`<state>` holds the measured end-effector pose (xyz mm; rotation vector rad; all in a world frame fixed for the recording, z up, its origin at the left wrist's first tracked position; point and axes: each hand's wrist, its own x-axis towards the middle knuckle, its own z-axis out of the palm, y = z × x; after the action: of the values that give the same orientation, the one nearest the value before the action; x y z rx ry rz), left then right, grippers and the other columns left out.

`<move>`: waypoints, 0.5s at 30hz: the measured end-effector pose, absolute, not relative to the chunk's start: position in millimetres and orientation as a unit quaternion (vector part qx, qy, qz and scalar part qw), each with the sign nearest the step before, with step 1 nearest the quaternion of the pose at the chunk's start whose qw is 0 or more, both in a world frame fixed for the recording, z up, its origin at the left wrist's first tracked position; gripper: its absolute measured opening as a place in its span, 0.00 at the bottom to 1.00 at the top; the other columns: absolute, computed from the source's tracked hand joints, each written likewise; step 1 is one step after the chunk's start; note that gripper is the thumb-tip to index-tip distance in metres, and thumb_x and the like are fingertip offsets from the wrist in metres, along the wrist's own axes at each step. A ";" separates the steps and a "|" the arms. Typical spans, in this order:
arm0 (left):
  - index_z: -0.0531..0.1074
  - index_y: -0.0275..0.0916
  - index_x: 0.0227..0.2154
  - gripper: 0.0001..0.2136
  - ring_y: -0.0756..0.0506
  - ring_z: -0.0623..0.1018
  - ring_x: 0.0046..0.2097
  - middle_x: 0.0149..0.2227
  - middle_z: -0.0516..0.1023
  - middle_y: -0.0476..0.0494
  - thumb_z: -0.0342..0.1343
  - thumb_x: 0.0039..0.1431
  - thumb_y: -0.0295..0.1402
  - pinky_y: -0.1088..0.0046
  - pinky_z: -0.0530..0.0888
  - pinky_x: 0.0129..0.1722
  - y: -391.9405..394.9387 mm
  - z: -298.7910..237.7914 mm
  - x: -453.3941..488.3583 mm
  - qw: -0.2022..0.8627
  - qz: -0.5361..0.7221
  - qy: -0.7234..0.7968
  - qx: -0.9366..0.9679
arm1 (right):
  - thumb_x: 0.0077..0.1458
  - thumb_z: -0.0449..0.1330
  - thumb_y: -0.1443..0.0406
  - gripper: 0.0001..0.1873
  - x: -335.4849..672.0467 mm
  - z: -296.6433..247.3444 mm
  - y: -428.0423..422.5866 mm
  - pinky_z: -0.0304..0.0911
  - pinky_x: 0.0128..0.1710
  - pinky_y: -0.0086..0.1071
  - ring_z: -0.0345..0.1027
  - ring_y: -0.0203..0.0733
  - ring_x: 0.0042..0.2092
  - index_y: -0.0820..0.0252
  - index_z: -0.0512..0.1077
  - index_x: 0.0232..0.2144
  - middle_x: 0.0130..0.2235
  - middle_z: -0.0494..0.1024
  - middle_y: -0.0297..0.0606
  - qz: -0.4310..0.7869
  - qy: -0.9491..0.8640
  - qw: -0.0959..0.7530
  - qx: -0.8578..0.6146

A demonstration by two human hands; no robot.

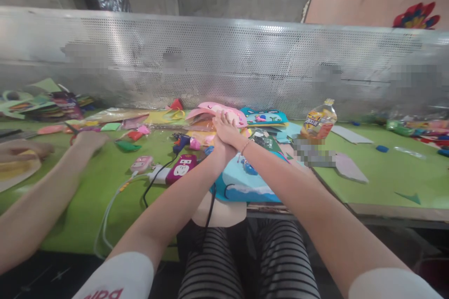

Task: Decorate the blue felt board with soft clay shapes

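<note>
At the far left edge of the green table (87, 205) a co-worker's arm (31, 205) stretches across, its hand (89, 140) resting near red-handled scissors (73, 136) and scraps of coloured felt (128, 145). A stack of cut shapes (42, 105) lies at the back left corner. Toward the middle, a small pink phone (141, 164) and a magenta device (181, 168) sit side by side, with white and black cables trailing off the near edge.

The person's left hand (221, 149) and right hand (226, 131) meet over the middle of the table, pressed against each other. The right hand lies on top, fingers straight and close together, with a bracelet (244, 147) at the wrist. The left hand is mostly hidden beneath it, so its fingers cannot be made out. Neither hand visibly holds anything. Just behind them lies a pink felt piece (217, 111), and under the wrists a blue felt piece (242, 184) reaches the near edge.

Right of the hands a teal felt piece (268, 117) lies by the perforated metal screen (245, 60), then a tilted drink bottle (319, 124). More scraps gather at the back right corner.
</note>
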<state>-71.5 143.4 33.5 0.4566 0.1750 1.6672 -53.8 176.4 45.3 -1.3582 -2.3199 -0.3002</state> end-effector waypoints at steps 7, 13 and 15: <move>0.65 0.36 0.51 0.19 0.42 0.72 0.49 0.52 0.69 0.38 0.48 0.64 0.43 0.56 0.70 0.48 140.2 40.6 -70.1 0.682 0.693 0.080 0.222 | 0.63 0.40 0.69 0.28 -33.4 63.6 195.2 0.41 0.59 0.60 0.33 0.58 0.67 0.67 0.48 0.64 0.67 0.41 0.55 -0.102 -0.808 0.210 -0.541; 0.68 0.41 0.48 0.14 0.43 0.71 0.49 0.53 0.68 0.40 0.48 0.65 0.40 0.60 0.70 0.49 135.8 37.6 -73.2 0.651 0.714 0.131 0.222 | 0.64 0.37 0.66 0.28 -47.9 49.0 172.9 0.38 0.63 0.52 0.34 0.51 0.67 0.65 0.46 0.65 0.67 0.43 0.46 -0.095 -0.816 0.217 -0.527; 0.69 0.42 0.47 0.12 0.44 0.72 0.48 0.53 0.68 0.41 0.47 0.66 0.39 0.62 0.71 0.49 133.0 36.2 -71.2 0.638 0.721 0.159 0.219 | 0.65 0.33 0.65 0.28 -52.2 42.1 163.2 0.40 0.63 0.48 0.36 0.47 0.67 0.63 0.44 0.66 0.67 0.43 0.43 -0.088 -0.821 0.220 -0.519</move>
<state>-71.2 133.0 36.2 0.5009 0.3636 1.6449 -52.2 163.2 42.1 -1.4350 -2.2719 -0.2421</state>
